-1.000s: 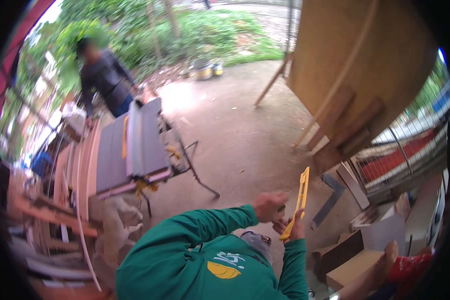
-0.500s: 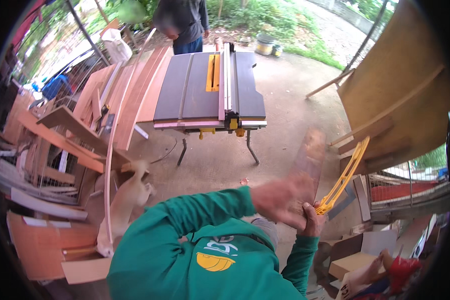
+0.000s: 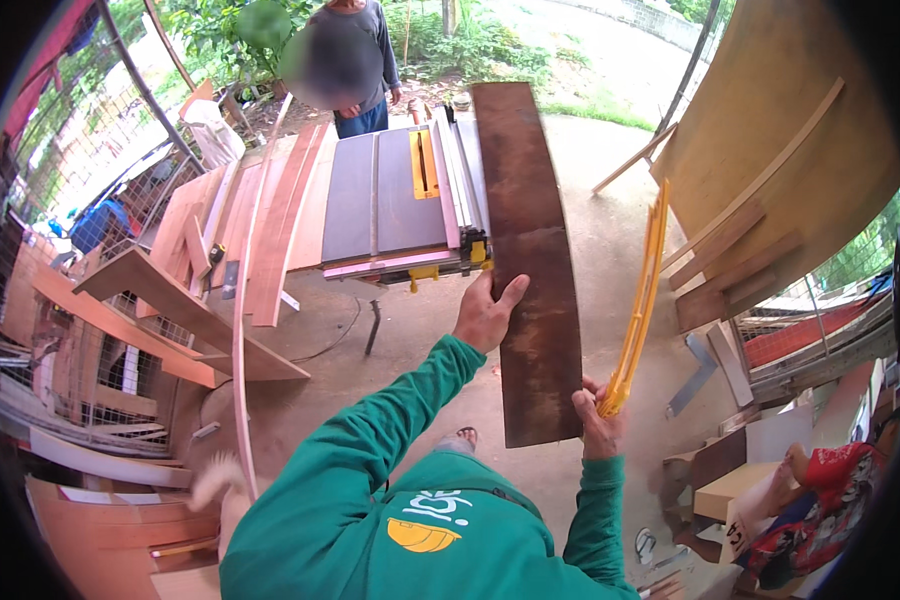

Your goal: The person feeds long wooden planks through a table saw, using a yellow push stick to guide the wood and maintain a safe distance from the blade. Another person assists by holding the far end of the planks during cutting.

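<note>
A long dark brown wooden board [image 3: 528,200] stands raised in front of me. My left hand [image 3: 490,310] grips its left edge partway down, thumb across the face. My right hand [image 3: 595,420] is at the board's lower right, closed on a yellow slotted plastic tool [image 3: 638,310] and also touching the board. Behind the board is a table saw [image 3: 345,205] with a dark top, yellow insert and silver fence; the board hides its right part.
A person [image 3: 365,100] stands behind the saw. Planks [image 3: 185,335] crowd the left, near a dog [image 3: 225,480]. A large plywood sheet [image 3: 760,120] leans at right. A person in red [image 3: 840,475] sits among cardboard [image 3: 730,490] at lower right.
The brown board has risen upright in front of me. My left hand has moved up onto it. The view has swung round toward the saw, and the standing person now faces it.
</note>
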`<state>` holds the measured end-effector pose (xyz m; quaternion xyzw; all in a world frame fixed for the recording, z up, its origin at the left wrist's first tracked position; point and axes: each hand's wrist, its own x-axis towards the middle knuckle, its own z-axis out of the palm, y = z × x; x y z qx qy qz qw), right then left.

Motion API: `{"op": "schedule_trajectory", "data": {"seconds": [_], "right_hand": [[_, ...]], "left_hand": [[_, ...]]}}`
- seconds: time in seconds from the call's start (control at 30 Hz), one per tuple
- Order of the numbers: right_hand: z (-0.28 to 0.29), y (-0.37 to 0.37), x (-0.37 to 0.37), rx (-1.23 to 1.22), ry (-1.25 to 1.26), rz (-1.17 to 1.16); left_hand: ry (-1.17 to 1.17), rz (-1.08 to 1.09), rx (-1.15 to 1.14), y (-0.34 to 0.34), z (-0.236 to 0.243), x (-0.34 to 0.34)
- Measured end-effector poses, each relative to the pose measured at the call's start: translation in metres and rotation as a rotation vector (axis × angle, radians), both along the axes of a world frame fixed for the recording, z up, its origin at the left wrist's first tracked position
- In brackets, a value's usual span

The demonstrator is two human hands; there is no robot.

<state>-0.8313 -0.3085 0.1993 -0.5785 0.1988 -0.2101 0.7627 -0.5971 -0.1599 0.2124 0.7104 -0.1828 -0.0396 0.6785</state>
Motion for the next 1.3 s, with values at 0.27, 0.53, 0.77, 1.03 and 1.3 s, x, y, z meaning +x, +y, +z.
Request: {"op": "schedule_trajectory", "data": {"seconds": [0.27,0.53,0.77,1.03,1.3], "right_hand": [[-0.096,0.067,-0.028,0.142,0.372,-0.051],[-0.221,0.153,0.019,0.327,0.37,-0.403],[-0.203,0.222,0.047,0.399,0.438,-0.734],[-0.213,0.241,0.065,0.518,0.389,-0.946],[-0.217,0.236,0.098,0.541,0.465,-0.996]], "left_hand": [[0.166,0.209,0.026,0.093,-0.108,-0.041],[0.347,0.24,0.039,0.139,-0.251,0.031],[-0.235,0.276,0.73,0.188,-0.209,0.133],[-0.246,0.148,0.941,0.173,-0.24,0.325],[-0.237,0.162,1.02,0.163,-0.244,0.345]]}}
